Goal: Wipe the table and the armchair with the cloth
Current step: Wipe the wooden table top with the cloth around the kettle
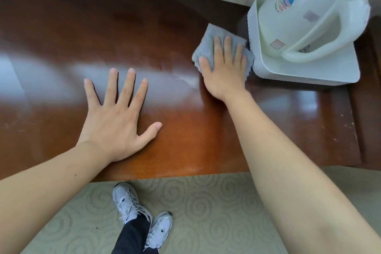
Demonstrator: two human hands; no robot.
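Note:
A glossy brown wooden table fills most of the view. My right hand presses flat with straight fingers on a folded grey cloth at the table's right, close to a white tray. My left hand rests palm down on the tabletop with fingers spread, nearer the front edge. A faint damp streak shines on the wood between the two hands. No armchair is in view.
A white electric kettle stands on a white tray at the table's far right, touching the cloth's edge. A pale wall runs behind the table. Below the front edge lie patterned beige carpet and my two sneakers.

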